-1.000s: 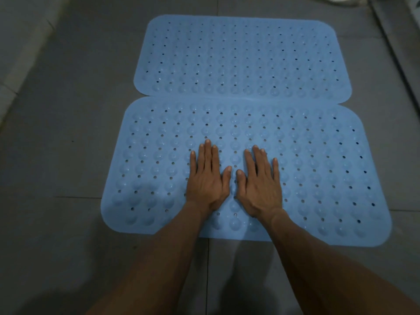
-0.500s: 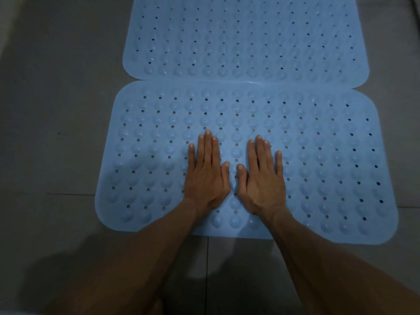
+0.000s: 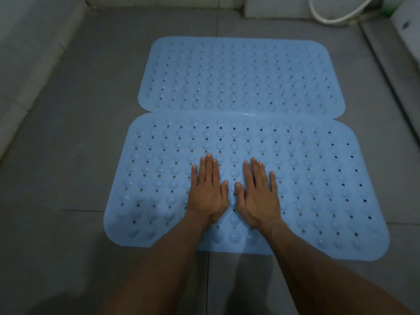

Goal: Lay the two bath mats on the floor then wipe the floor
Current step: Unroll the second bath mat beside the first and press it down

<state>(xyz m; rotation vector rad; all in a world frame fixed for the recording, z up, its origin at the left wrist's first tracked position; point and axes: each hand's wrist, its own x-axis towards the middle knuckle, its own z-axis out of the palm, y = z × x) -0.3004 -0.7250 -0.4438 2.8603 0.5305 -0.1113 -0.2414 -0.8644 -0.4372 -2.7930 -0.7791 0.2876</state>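
Two light blue rubber bath mats with holes and round bumps lie flat on the grey tiled floor. The far mat and the near mat meet along their long edges, the near one slightly overlapping. My left hand and my right hand rest palm down, side by side, on the middle of the near mat. Fingers are stretched out flat and hold nothing.
A pale wall base runs along the left and the back. A white hose curves at the top right beside a white fixture. A raised grey ledge borders the right side. Bare floor tiles surround the mats.
My view has tilted up and pulled back, so the far mat and back wall now show in full. Both hands stay flat on the near mat, slightly further apart.
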